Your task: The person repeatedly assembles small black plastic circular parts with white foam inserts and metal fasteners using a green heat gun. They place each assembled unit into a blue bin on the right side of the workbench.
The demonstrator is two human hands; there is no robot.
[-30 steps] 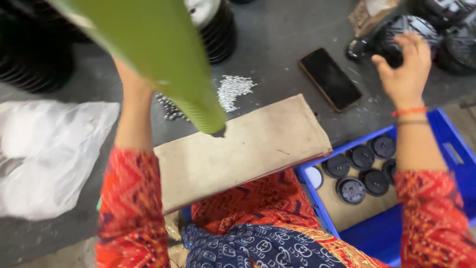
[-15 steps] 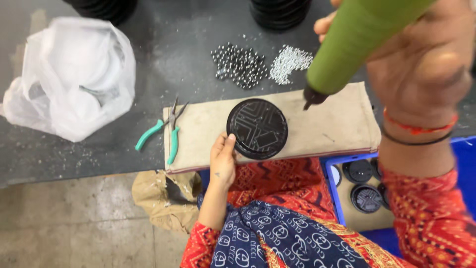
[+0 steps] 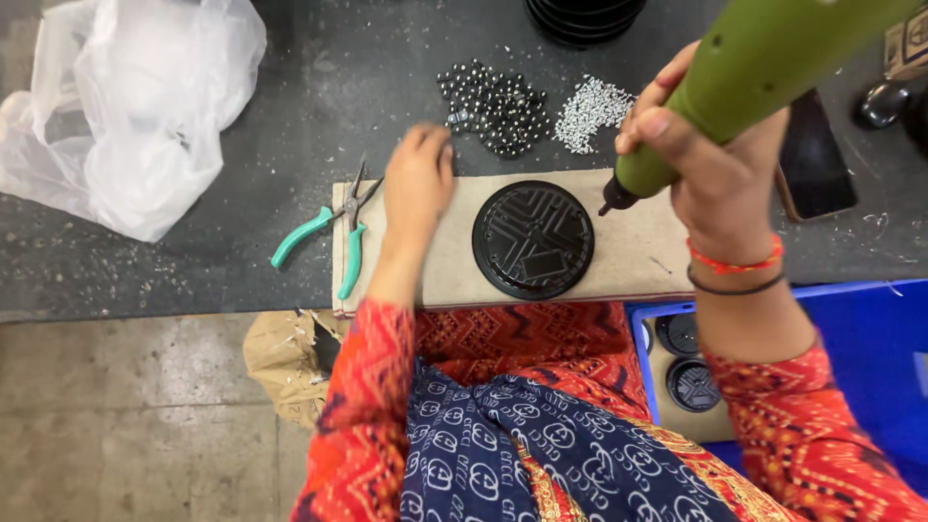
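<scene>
— While my right hand is wrapped tight around the green power driver, how much would you say is actually done?

— Little, by my reckoning. Its dark tip hangs just off the right edge of the round black cover, above the cardboard pad, and I judge that it has not touched the disc. The cover lies flat, ribbed face up, in the middle of the pad.

— And your left hand?

— It lies on the pad's far left part, palm down, fingers stretched toward the heap of dark screws just past the edge. The fingertips sit close together; whether one is pinched between them I cannot tell, since the back of the hand hides them. The white pile of small bits beside that heap is untouched by either hand.

— So fastening is what's left?

— That is how I read it: I see no fastener standing in the cover, though its sockets are too small to make out. The teal-handled pliers lie idle, half on the pad's left edge and half on the dark bench.

— Any finished ones?

— Two similar black round parts sit on cardboard in the blue crate at my right knee; done or waiting, I can't say. A white plastic bag lies well apart at far left, and a dark phone behind my right wrist.
</scene>
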